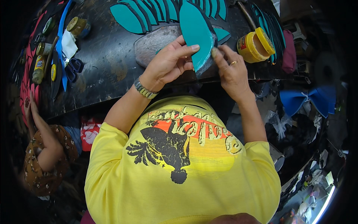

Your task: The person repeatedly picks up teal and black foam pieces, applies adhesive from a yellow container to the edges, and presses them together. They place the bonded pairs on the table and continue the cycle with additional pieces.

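Note:
A leaf-shaped teal piece (195,33) of sheet material is held up over the table's near edge. Its lower right edge has a whitish, frayed-looking band. My left hand (171,59) grips it from the left, thumb lying on its face and fingers behind. On the opposite side, my right hand (231,69) has thumb and fingertips pressed together at the banded edge. Under the piece lies a flat grey stone slab (153,43). A small teal scrap (222,35) shows just right of the held piece.
Overlapping teal pieces (128,16) with dark edges line the black table (100,80). At right stand an open yellow tub (255,46) and a maroon bundle (289,52). Scissors (72,69) and jars (76,26) lie left. A co-worker's hands (31,106) are at far left.

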Tool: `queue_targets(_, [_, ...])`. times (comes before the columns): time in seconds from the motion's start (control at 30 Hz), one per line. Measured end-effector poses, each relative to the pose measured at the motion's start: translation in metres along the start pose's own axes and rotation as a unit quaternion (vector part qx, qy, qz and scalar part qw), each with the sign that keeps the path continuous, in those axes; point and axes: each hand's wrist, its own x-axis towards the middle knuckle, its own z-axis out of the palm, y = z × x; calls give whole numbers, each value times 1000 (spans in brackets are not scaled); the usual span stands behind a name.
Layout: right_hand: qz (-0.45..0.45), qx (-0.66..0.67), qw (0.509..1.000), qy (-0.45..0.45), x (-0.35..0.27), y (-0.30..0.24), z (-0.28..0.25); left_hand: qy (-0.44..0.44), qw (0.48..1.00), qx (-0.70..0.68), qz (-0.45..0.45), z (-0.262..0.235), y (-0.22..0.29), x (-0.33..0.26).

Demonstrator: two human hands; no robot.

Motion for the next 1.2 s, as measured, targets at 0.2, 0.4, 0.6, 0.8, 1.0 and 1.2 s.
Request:
queue_targets(0.2, [-74, 60, 993, -63, -11, -24, 9, 42, 998, 43, 36, -1, 1, 5])
queue_targets(0.4, [6, 199, 980, 6, -10, -26, -10, 69, 992, 100, 33, 2, 1, 1])
queue_targets(0.6, [157, 199, 966, 46, 0, -11, -3, 38, 995, 97, -1, 11, 0, -6])
queue_targets(0.8, [299, -9, 954, 26, -17, 27, -56, 74, 987, 141, 35, 13, 6, -9])
queue_targets(1.0, [382, -150, 906, -104, -14, 44, -62, 68, 988, 132, 48, 17, -15, 4])
queue_targets(1.2, [409, -183, 879, -161, -20, 16, -69, 78, 990, 110, 49, 8, -11, 0])
